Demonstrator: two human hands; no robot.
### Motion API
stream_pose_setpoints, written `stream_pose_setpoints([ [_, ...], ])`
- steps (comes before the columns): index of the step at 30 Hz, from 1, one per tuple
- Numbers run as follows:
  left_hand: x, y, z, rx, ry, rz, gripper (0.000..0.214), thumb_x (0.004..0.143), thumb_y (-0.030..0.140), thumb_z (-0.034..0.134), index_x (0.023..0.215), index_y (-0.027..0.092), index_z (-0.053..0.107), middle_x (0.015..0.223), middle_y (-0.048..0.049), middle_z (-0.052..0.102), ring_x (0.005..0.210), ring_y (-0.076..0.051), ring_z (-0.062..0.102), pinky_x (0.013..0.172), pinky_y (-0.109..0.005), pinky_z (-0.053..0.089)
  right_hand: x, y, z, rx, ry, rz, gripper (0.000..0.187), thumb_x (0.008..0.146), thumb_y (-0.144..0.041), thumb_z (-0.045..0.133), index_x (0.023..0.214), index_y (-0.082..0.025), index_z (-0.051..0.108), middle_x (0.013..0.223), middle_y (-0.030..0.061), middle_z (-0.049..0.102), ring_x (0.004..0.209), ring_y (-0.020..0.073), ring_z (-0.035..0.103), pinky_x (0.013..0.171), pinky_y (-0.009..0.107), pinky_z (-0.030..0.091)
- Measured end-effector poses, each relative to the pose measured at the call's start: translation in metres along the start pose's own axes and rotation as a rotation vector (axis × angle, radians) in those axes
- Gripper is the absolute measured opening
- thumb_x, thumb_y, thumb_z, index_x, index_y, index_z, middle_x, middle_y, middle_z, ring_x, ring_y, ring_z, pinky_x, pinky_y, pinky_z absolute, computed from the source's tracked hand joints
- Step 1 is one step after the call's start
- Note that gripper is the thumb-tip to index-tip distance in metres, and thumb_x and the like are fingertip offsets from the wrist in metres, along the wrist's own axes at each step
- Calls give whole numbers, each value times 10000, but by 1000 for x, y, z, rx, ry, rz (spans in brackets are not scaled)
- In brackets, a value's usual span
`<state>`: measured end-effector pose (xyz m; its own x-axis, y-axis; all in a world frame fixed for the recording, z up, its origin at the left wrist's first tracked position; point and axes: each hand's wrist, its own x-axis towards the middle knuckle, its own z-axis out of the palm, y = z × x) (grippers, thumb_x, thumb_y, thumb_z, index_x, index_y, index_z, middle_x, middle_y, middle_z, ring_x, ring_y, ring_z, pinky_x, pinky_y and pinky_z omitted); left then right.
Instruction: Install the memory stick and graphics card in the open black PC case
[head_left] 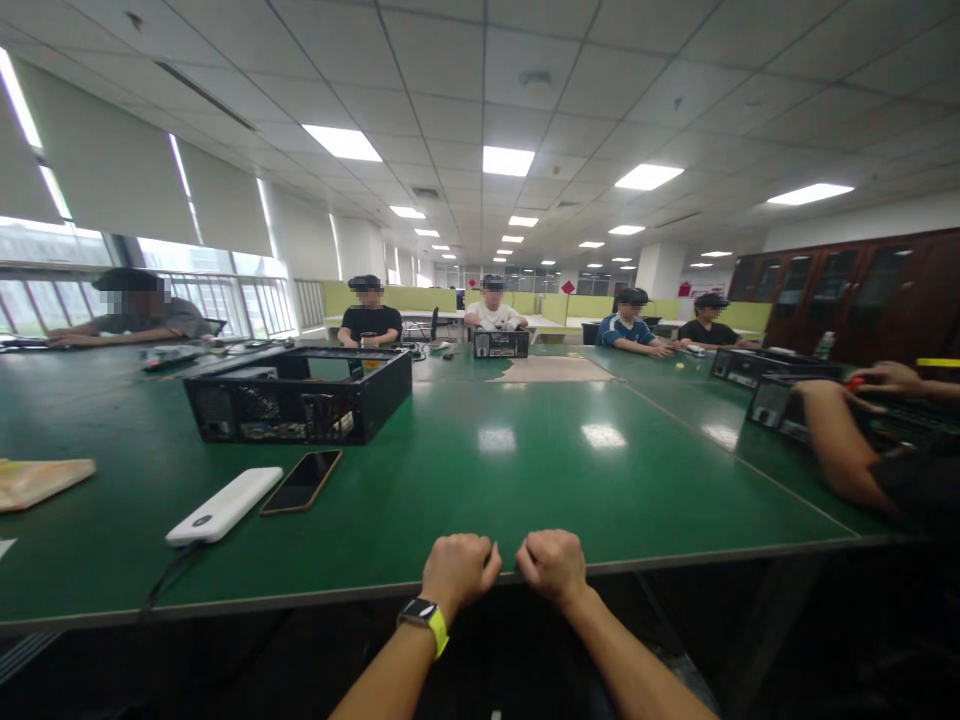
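Observation:
My left hand (459, 572), with a yellow-strapped smartwatch (424, 618) on its wrist, rests at the table's near edge, curled into a fist. Beside it, a small gap away, my right hand (553, 566) is curled the same way on the edge. Nothing shows in either hand; the undersides of the fingers are hidden. To the left of my hands a dark phone (303, 482) lies flat next to a white power bank (225, 506) with a black cable. Beyond them sits a black open computer case (289, 425) with wiring and boards inside.
The green table (495, 490) stretches far ahead. At right, a co-worker's arm (844, 440) reaches over another computer case (772, 405). A tan flat piece (45, 482) lies at far left. Several people sit around the table, one behind a computer case (501, 344).

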<state>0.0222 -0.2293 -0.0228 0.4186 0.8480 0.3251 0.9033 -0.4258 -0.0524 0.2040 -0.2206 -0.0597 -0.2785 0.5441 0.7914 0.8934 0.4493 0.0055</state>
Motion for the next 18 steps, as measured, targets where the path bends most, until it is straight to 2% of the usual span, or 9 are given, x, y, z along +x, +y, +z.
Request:
stream_pose_setpoints([
  [9,0,3,-6,0,-31,-13,459,922,373,294,760,175,675,759,-107,686,727,-240,653,606,-312,393,1,0,1,-42,-132,51,287,808,-254,468,547,-186,568,542,8,623,473,96,472,519,300,150],
  [18,-1,5,-10,12,-28,-11,455,910,360,300,764,169,686,769,-121,690,731,-260,658,618,-328,408,6,-3,-1,-94,-194,87,244,807,-272,509,590,-200,594,599,8,662,515,109,530,514,286,156],
])
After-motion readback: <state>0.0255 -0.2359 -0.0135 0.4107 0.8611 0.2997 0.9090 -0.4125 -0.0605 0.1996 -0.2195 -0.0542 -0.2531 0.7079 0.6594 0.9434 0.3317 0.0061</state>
